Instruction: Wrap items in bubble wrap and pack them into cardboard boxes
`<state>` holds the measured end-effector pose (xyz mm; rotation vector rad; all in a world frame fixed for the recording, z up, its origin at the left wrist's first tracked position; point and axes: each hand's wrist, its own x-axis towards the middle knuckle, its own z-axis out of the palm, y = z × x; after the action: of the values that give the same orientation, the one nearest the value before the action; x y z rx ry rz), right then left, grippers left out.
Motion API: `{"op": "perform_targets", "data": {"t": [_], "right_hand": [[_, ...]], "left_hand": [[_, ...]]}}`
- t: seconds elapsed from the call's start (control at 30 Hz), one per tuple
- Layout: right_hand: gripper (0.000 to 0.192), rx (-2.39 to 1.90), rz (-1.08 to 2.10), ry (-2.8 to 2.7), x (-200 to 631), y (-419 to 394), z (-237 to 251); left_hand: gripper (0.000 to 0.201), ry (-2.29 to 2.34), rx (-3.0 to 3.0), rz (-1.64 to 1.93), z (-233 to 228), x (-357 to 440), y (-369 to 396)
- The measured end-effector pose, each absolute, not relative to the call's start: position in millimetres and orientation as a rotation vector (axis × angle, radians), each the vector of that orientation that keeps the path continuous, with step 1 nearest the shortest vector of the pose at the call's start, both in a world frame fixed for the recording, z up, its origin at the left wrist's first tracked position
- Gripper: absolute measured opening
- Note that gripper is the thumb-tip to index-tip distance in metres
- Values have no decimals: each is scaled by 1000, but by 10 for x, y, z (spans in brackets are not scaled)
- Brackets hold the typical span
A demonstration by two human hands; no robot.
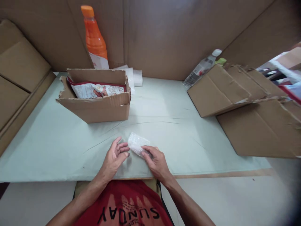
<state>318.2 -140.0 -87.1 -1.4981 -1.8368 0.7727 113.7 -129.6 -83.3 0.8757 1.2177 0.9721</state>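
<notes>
A small bundle wrapped in clear bubble wrap [137,143] lies on the pale green table cover [164,125] near the front edge. My right hand [156,160] rests on its near end, fingers pressing on the wrap. My left hand [115,157] is just to the left of the bundle, palm turned up and fingers spread, fingertips close to the wrap but holding nothing.
An open cardboard box [96,105] with a printed packet [96,90] inside stands at the back left. An orange bottle [94,37] and white rolls [134,77] are behind it. Flattened cardboard [249,106] and a clear plastic bottle [202,67] lie at the right. Cardboard walls surround the table.
</notes>
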Motion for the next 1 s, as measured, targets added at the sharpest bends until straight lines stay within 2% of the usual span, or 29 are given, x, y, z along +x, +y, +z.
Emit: {"op": "perform_targets", "data": {"t": [0.07,0.13,0.17,0.27,0.3,0.33,0.4,0.43,0.47,0.53,0.63,0.77,0.87,1.0], "right_hand": [[20,-1470,929,-1823,3175,-1410,-833],[22,-1422,914,-1868,3196,-1408,-794],[28,-1411,863,-1885,3216,-1402,-779],[70,-1387,825,-1926,3277,-1369,-760],[73,-1377,866,-1949,3288,-1350,-756],[62,-1369,911,-1979,3293,-1326,-746],[27,-1352,926,-2021,3295,-1244,-682],[16,-1333,877,-2025,3297,-1183,-613],[13,-1299,801,-2026,3303,-1105,-511],[8,-1196,590,-2023,3311,-901,-208],[7,-1049,236,-2063,3230,-494,418],[11,-917,-119,-2244,2789,140,1128],[14,-1007,-224,-2572,2294,618,1284],[16,-1186,-134,-3086,1697,1079,1030]], "left_hand": [[84,1165,796,949,-829,1167,-1331],[80,1189,836,931,-826,1202,-1343],[77,1202,883,928,-826,1218,-1347],[71,1204,1069,953,-835,1248,-1370],[68,1203,1140,960,-836,1247,-1377],[64,1207,1221,968,-828,1234,-1375],[55,1228,1453,1028,-764,1158,-1326],[51,1249,1608,1100,-697,1088,-1270],[48,1282,1781,1199,-605,994,-1190],[49,1397,2124,1432,-360,746,-967],[65,1667,2421,1657,14,329,-566],[74,1785,2507,1693,175,23,-237],[74,1693,2505,1715,54,5,-240],[76,1588,2494,1734,-68,5,-317]]}}
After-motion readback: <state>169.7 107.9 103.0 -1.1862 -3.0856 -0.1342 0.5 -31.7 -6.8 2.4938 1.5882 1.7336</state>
